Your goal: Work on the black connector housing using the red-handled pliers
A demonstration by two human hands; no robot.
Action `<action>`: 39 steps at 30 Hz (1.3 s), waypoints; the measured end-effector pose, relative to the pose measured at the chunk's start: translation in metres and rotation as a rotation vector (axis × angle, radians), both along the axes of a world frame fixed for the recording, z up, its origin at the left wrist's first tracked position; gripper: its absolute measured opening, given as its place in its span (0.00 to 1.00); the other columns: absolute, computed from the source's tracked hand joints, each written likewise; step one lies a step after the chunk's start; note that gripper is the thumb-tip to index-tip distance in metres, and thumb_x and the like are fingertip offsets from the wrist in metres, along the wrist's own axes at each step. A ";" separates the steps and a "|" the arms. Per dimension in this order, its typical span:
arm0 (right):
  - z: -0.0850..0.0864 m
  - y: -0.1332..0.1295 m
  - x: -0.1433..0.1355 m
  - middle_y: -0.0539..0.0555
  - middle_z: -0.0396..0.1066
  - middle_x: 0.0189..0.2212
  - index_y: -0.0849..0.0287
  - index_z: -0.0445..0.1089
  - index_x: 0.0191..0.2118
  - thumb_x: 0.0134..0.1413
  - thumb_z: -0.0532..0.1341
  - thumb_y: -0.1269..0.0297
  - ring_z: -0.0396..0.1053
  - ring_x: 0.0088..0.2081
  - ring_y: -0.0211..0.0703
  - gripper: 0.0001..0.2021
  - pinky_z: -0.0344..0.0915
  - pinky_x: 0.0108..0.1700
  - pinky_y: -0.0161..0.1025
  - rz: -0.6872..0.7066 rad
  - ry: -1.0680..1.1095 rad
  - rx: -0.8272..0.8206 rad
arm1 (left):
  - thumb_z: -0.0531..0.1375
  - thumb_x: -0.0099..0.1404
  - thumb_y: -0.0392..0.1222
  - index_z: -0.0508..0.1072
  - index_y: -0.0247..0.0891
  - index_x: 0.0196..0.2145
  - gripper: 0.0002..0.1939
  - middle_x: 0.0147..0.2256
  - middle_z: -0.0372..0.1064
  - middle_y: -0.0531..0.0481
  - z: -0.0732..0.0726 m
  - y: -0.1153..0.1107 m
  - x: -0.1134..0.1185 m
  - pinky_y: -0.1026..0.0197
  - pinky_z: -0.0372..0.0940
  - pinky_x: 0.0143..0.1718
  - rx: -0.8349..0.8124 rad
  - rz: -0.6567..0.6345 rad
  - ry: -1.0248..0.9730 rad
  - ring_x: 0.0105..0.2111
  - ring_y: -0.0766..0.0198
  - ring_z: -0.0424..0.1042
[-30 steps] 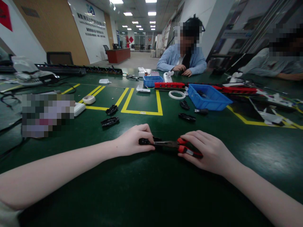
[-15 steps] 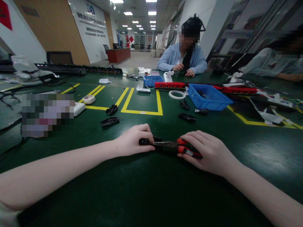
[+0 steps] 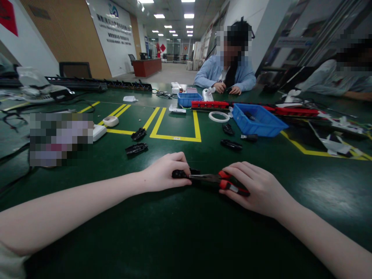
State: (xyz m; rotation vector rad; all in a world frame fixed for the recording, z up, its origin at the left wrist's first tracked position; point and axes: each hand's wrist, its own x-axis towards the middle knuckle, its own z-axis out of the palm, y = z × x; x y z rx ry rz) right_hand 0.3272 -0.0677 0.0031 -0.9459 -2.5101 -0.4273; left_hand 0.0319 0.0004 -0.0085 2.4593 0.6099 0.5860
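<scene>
My left hand pinches a small black part low over the green table. Red-and-black long-nose pliers are gripped in my right hand, their tips pointing left and meeting the black part beside my left fingertips. Whether the jaws hold anything is too small to tell. Another dark piece shows just behind the plier tips. Two black parts lie beyond my left hand. Beyond my right hand are several more, among them a long black one.
A blue bin holding dark parts stands at the back right, near a white ring and a red strip. A smaller blue bin is farther back. Across the table sits a person in a blue shirt.
The whole view has shifted slightly. Both my hands keep nearly the same pose, with the pliers still at the black part. The person opposite has moved their hands slightly.
</scene>
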 end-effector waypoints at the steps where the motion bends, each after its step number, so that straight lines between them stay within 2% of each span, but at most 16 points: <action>1: 0.000 0.000 0.000 0.62 0.76 0.39 0.63 0.69 0.48 0.63 0.61 0.57 0.74 0.37 0.49 0.15 0.75 0.37 0.44 -0.001 0.004 -0.008 | 0.65 0.68 0.43 0.76 0.37 0.37 0.06 0.40 0.65 0.49 0.000 0.000 0.000 0.57 0.64 0.42 0.002 0.000 0.000 0.40 0.61 0.68; 12: 0.001 -0.001 0.003 0.63 0.75 0.44 0.62 0.68 0.49 0.63 0.61 0.57 0.75 0.40 0.50 0.15 0.75 0.40 0.46 -0.018 -0.004 -0.006 | 0.65 0.68 0.41 0.76 0.36 0.37 0.06 0.40 0.65 0.49 0.000 -0.001 0.000 0.57 0.65 0.42 -0.003 0.002 -0.004 0.40 0.61 0.68; 33: 0.001 0.000 0.003 0.61 0.77 0.40 0.61 0.71 0.48 0.61 0.63 0.56 0.75 0.39 0.50 0.16 0.74 0.39 0.45 0.004 0.009 -0.011 | 0.65 0.68 0.43 0.77 0.37 0.38 0.06 0.40 0.65 0.49 -0.001 0.000 0.000 0.58 0.65 0.42 0.013 -0.005 0.000 0.40 0.61 0.69; 39: 0.001 0.000 0.004 0.61 0.77 0.41 0.62 0.71 0.49 0.61 0.63 0.55 0.75 0.38 0.49 0.17 0.73 0.38 0.45 0.006 -0.006 0.040 | 0.64 0.68 0.42 0.77 0.37 0.39 0.06 0.40 0.66 0.48 0.001 0.000 0.000 0.57 0.65 0.43 0.007 -0.007 0.001 0.40 0.60 0.69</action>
